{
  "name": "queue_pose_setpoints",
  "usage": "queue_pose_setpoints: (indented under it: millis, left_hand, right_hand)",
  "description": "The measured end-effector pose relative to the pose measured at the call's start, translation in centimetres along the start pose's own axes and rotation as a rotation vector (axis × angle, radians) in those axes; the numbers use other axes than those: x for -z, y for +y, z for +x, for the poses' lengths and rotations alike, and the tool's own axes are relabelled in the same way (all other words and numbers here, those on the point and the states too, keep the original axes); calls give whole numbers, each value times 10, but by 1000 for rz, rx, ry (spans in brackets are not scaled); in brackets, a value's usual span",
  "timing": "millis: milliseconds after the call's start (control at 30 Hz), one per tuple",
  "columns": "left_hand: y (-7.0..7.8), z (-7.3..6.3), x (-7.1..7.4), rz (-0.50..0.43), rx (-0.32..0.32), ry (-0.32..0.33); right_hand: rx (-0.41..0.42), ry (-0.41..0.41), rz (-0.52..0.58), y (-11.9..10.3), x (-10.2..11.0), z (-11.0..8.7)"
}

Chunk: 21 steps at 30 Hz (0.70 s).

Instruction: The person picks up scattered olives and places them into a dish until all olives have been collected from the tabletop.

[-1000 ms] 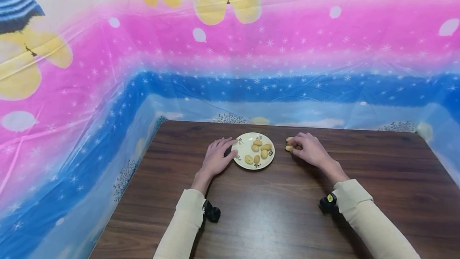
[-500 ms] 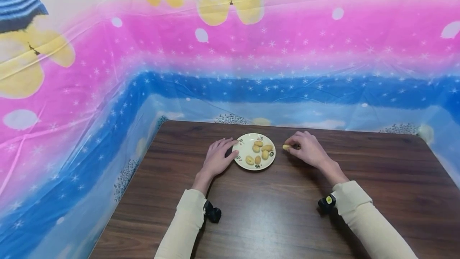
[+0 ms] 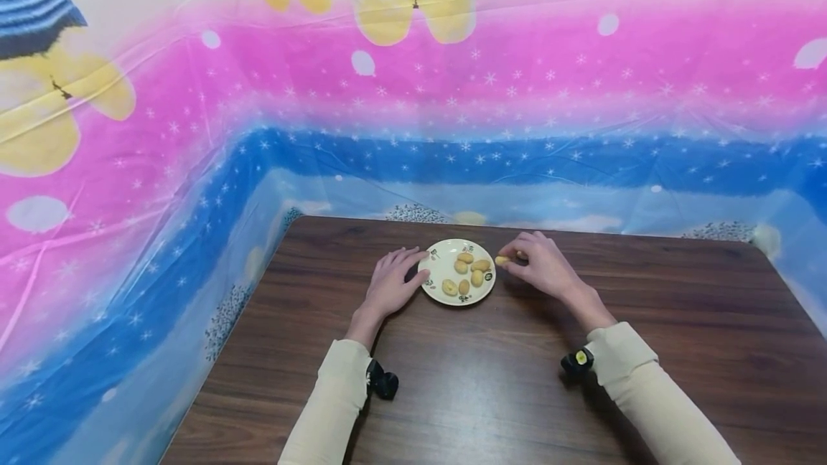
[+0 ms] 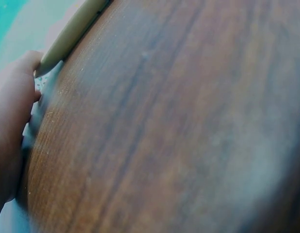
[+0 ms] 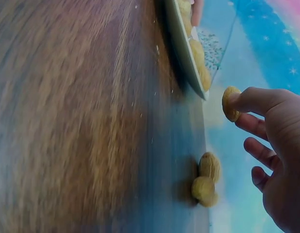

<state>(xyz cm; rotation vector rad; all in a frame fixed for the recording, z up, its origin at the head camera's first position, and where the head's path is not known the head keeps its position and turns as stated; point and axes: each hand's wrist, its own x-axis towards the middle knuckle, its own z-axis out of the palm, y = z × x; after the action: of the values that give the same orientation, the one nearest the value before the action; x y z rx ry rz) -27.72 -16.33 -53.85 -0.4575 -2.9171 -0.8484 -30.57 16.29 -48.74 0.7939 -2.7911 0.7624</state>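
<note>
A round cream plate (image 3: 442, 273) with small printed marks carries several yellowish-tan, oval nuts (image 3: 477, 278). At its left rim lies my left hand (image 3: 390, 284), fingers loosely extended and touching the edge. The left wrist view catches part of that hand (image 4: 11, 109) against the plate's side (image 4: 74, 31). Just right of the plate, my right hand (image 3: 543, 264) pinches one nut (image 3: 501, 260) between thumb and finger. In the right wrist view that nut (image 5: 231, 104) is off the table, apart from the plate rim; the other fingers are partly curled.
Beyond the right fingers, loose nuts (image 5: 210, 167) lie on the dark wooden table (image 3: 478, 379), close together. A patterned pink and blue cloth (image 3: 413, 156) hangs behind the table and along its left side. Each wrist wears a small black camera (image 3: 382, 380).
My right hand has picked up a nut from the table right of the plate and moved it left toward the rim. The left hand and the plate have stayed put.
</note>
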Motion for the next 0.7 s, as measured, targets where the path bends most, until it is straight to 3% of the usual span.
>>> queue_pose_setpoints:
  millis: [700]
  left_hand:
    - [0, 0, -1, -5, -3, 5]
  right_hand:
    - [89, -10, 2, -27, -15, 17]
